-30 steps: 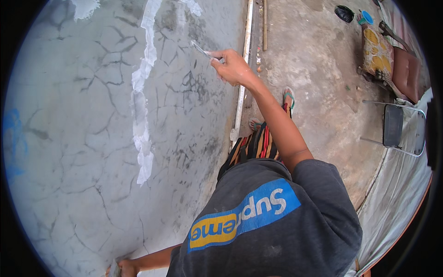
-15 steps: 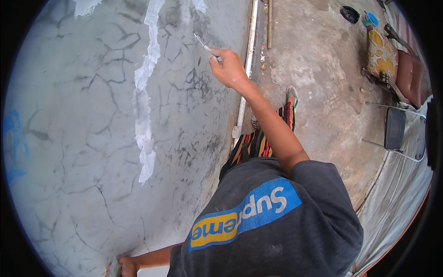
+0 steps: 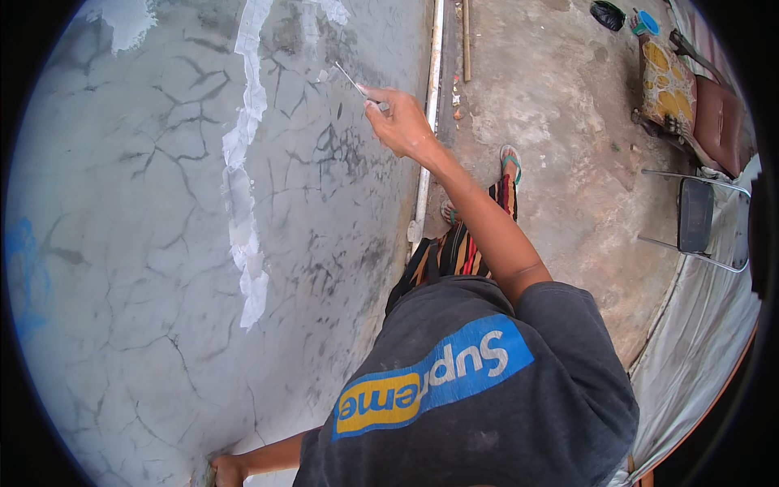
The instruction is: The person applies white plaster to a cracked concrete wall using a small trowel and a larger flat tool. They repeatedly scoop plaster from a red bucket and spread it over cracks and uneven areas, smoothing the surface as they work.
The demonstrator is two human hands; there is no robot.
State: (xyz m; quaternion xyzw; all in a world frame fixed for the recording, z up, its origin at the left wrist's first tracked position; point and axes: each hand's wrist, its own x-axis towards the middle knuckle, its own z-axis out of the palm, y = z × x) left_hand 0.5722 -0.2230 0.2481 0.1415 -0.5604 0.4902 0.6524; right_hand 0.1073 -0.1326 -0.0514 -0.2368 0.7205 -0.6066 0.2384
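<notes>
A putty knife [image 3: 350,79] is held in my right hand [image 3: 399,122], its thin blade seen edge-on and angled toward the grey cracked wall [image 3: 162,268]. Thumb and fingers are closed on its handle, with white smears on the skin. Just beside the blade tip sits a small white dab [image 3: 323,75] on the wall. Left of it runs a long ragged strip of white filler [image 3: 241,203]. At the lower left, my left hand [image 3: 230,469] is closed around a flat grey piece [image 3: 203,471]; its fingers and most of that piece are hidden.
A white pipe [image 3: 428,162] follows the foot of the wall, with a thin stick [image 3: 466,40] beside it. On the right are a metal-framed chair [image 3: 695,215], a brown padded seat [image 3: 718,122], a blue container [image 3: 647,23] and a black bag [image 3: 608,15]. Pale sheeting [image 3: 690,341] borders the floor.
The view has shifted slightly, so the wall appears farther left and lower. A small white dab now shows apart from the blade tip. The grey piece in my left hand shows less.
</notes>
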